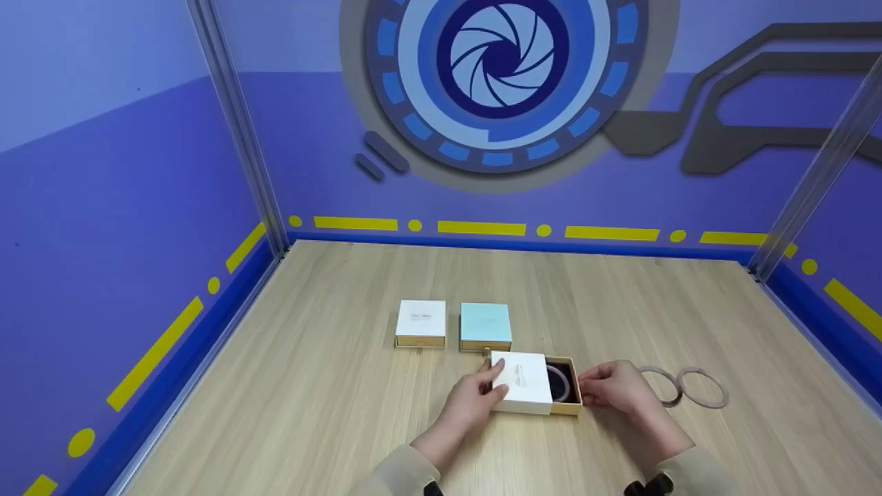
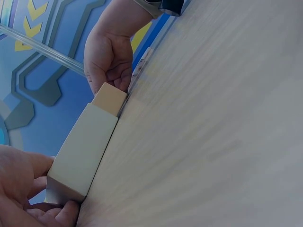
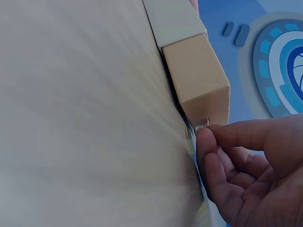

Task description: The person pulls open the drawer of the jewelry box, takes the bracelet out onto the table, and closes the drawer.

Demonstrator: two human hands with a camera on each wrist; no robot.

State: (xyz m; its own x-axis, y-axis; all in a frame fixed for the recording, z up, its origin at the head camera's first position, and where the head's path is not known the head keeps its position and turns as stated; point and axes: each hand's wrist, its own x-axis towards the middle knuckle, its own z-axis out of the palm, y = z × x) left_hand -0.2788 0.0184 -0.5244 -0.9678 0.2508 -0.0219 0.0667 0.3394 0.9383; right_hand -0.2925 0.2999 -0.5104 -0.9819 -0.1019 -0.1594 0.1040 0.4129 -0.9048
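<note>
A white drawer-style jewellery box (image 1: 521,382) lies on the table, its tan drawer (image 1: 566,408) slid partway out to the right. Inside, against a dark lining, sits a bangle (image 1: 559,384), partly covered by the white sleeve. My left hand (image 1: 474,398) grips the sleeve at its left end, fingers and thumb round the edge. At the drawer's right end my right hand (image 1: 620,387) pinches a small pull tab (image 3: 207,122) between thumb and forefinger. Two more bangles lie beyond the right hand, a partly hidden bangle (image 1: 667,375) and a pale bangle (image 1: 703,388).
Behind the opened box stand a closed white box (image 1: 422,320) and a closed light-blue box (image 1: 486,322), side by side. The light-blue box is close to the opened one. Printed blue walls (image 1: 482,207) border the wooden table (image 1: 331,386) at the back and sides.
</note>
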